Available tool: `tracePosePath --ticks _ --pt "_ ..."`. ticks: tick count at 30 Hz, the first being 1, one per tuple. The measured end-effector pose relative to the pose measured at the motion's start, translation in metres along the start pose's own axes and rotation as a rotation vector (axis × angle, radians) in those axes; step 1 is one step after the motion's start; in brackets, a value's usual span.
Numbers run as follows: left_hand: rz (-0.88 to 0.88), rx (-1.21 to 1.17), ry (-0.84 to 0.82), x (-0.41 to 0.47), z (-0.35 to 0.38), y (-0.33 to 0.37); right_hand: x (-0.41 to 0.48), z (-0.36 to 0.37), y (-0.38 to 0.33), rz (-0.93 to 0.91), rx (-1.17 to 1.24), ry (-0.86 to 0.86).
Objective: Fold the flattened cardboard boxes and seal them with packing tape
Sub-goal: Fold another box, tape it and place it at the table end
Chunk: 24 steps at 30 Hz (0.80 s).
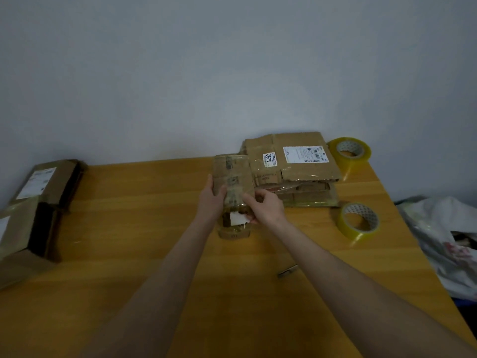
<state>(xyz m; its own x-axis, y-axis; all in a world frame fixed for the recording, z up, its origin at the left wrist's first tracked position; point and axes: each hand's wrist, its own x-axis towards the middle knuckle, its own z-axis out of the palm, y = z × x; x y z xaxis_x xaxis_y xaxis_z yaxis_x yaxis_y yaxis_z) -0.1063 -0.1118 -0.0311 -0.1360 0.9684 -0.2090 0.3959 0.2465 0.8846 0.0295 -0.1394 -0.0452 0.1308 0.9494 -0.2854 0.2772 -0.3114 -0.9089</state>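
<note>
**A:** Head view. What are the hands doing?

**B:** Both are holding one small flattened box (233, 182), tilted up off the table (129, 228), mid-frame. The left hand (211, 200) is gripping its left edge, with the fingers wrapping behind and the thumb lying on the front. The right hand (265, 205) is curling in on the right edge, with its fingertips pinching near a white label (237, 218) low on the box.

**A:** Where's the rest of the cardboard sitting?

**B:** A stack of flattened boxes (291, 164) is lying at the far edge, just right of the held one and partly behind it. Two folded boxes (49, 184) are sitting at the far left, well apart from the hands.

**A:** And the tape?

**B:** There are two yellowish rolls. The far tape roll (349, 152) is touching the stack's right side. The near tape roll (358, 222) is standing tilted, near the stack's front corner. Neither hand is touching them.

**A:** Is anything else showing?

**B:** A small grey metal piece (287, 271) is lying by the right forearm; I can't tell what it is. A bundle of cloth (444, 241) is hanging past the table's right edge.
</note>
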Motion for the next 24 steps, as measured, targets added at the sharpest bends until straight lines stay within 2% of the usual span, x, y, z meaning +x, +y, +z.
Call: tracePosePath --ticks 4,7,10,13,17,19,24 --pt "0.19 0.55 0.225 -0.012 0.002 0.002 0.003 -0.003 0.002 -0.036 -0.174 0.017" --pt "0.257 0.746 0.22 -0.029 0.017 0.001 0.007 -0.026 0.017 -0.004 -0.327 0.119" --pt "0.262 0.82 0.219 -0.036 0.029 0.0 0.006 -0.062 0.045 0.08 -0.723 0.262" --pt "0.247 0.861 0.256 -0.033 0.036 0.004 -0.001 -0.105 0.075 0.22 -1.004 0.286" --pt "0.233 0.903 0.262 -0.032 0.042 0.004 -0.001 -0.135 0.105 0.38 -1.097 0.2" --pt "0.247 0.918 0.239 -0.029 0.043 0.004 0.003 -0.139 0.11 0.358 -1.119 0.156" --pt "0.23 0.952 0.216 -0.02 0.042 0.005 0.005 -0.151 0.102 0.258 -1.109 0.184"
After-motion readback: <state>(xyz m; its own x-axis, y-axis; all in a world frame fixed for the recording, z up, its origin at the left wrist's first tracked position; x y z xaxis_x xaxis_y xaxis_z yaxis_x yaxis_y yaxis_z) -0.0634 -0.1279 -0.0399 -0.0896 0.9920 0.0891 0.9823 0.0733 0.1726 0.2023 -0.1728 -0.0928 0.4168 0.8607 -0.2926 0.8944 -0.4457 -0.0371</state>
